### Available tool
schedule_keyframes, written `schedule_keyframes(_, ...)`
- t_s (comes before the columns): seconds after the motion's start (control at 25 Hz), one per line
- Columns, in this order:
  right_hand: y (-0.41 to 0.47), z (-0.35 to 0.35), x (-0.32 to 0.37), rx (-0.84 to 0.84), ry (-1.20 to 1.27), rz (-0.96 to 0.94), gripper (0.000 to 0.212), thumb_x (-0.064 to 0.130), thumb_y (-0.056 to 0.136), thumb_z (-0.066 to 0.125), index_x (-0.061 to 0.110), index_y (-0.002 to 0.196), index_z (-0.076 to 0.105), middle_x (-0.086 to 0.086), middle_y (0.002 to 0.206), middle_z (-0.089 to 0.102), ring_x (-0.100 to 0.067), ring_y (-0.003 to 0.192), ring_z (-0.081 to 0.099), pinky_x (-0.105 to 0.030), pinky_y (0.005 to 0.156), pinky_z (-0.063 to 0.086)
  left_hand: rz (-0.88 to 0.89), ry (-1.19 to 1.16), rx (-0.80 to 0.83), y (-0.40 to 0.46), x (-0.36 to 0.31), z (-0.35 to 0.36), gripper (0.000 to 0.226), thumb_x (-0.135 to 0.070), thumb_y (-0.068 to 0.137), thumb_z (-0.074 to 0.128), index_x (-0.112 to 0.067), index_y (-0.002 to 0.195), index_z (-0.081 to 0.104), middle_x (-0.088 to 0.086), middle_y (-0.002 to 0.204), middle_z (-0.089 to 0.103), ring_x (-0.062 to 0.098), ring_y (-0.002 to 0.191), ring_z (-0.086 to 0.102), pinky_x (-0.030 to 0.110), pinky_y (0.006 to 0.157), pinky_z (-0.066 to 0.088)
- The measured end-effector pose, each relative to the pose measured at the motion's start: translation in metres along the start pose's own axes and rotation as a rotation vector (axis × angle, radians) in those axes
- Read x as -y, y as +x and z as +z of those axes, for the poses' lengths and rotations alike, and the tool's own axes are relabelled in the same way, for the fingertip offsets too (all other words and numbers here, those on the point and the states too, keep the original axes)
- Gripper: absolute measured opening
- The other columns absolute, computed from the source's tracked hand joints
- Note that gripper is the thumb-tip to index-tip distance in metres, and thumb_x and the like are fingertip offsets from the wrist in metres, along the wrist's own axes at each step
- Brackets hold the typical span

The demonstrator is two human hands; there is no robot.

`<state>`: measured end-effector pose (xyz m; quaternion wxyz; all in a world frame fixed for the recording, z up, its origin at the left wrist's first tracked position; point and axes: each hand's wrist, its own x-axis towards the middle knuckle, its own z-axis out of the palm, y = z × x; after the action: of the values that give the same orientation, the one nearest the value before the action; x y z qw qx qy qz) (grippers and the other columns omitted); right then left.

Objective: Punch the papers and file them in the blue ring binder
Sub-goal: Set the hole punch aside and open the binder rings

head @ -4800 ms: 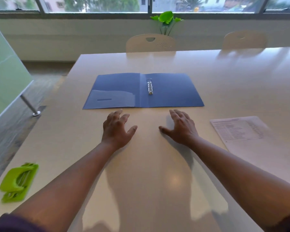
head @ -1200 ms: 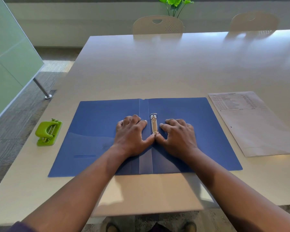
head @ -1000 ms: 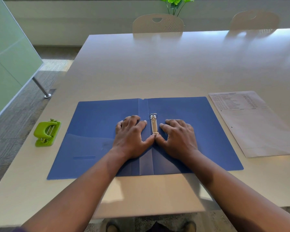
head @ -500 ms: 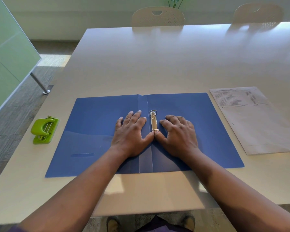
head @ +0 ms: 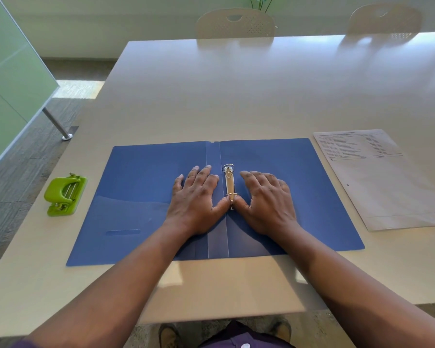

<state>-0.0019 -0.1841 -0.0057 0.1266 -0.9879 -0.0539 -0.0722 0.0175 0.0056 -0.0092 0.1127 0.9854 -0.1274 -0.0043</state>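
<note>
The binder is lying open and flat on the table, near its front edge. The left hand is pressing palm-down on the left cover, fingers spread loosely and flat, gripping nothing. The right hand is resting palm-down on the right cover, fingers slightly curled and close together. The ring clip is sitting between the two hands, just beside both index fingers; the two thumb tips are meeting at its near end, pinching at the lower ring. The papers are lying just right of the binder, apart from the right hand. The punch is sitting left of the binder, well apart from the left hand.
</note>
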Motion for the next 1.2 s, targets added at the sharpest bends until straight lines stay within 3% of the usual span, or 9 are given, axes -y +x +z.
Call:
schedule_keyframes(0.2,0.001,0.001,-0.001,0.002,0.051,0.006,0.069,0.059,0.088,0.039,0.024,0.148,0.045,0.0,0.144,0.057,-0.024,0.135,0.047,-0.047,0.108,0.035,0.004,0.007,-0.004,0.002,0.002,0.002,0.08,-0.07,0.085,0.019,-0.029,0.149,0.041,-0.002,0.168,0.022,0.02,0.157,0.011,0.051,0.125,0.009)
schedule_keyframes(0.56,0.002,0.001,-0.008,0.018,0.075,0.006,0.069,0.066,0.086,0.036,0.025,0.136,0.059,0.004,0.147,0.056,-0.02,0.138,0.045,-0.044,0.112,0.033,-0.006,-0.007,-0.017,0.001,0.001,0.0,0.083,-0.074,0.081,0.018,-0.03,0.148,0.04,-0.004,0.168,0.024,0.019,0.157,0.012,0.05,0.124,0.01)
schedule_keyframes(0.8,-0.001,-0.005,-0.01,0.034,0.084,-0.007,0.065,0.066,0.086,0.042,0.026,0.134,0.062,0.006,0.149,0.054,-0.018,0.141,0.041,-0.042,0.114,0.031,0.043,-0.006,-0.036,-0.001,0.0,0.0,0.086,-0.079,0.08,0.028,-0.048,0.158,0.007,-0.004,0.169,0.01,0.023,0.155,0.013,0.056,0.122,0.012)
schedule_keyframes(0.88,-0.001,-0.008,-0.012,0.066,0.09,-0.025,0.068,0.065,0.086,0.045,0.025,0.139,0.058,0.005,0.153,0.05,-0.018,0.144,0.038,-0.041,0.117,0.029,0.089,0.003,-0.042,0.001,0.0,-0.003,0.091,-0.081,0.079,0.031,-0.048,0.159,0.004,-0.004,0.169,0.005,0.025,0.155,0.013,0.058,0.122,0.012)
schedule_keyframes(1.08,-0.002,-0.024,-0.02,0.122,0.197,-0.01,0.087,0.066,0.079,0.035,0.025,0.156,0.037,0.002,0.164,0.033,-0.016,0.152,0.025,-0.039,0.122,0.024,0.194,0.088,-0.085,0.006,-0.019,-0.027,0.089,-0.08,0.078,0.033,-0.039,0.157,0.029,-0.001,0.168,0.014,0.025,0.153,0.015,0.049,0.115,0.017)
schedule_keyframes(1.2,-0.001,-0.038,-0.037,0.057,0.25,0.047,0.084,0.06,0.08,0.03,0.025,0.156,0.036,0.003,0.163,0.035,-0.014,0.152,0.025,-0.036,0.122,0.022,0.242,0.038,-0.138,0.019,-0.051,-0.04,0.078,-0.072,0.083,0.033,-0.033,0.15,0.046,-0.001,0.165,0.028,0.024,0.151,0.02,0.046,0.114,0.017)
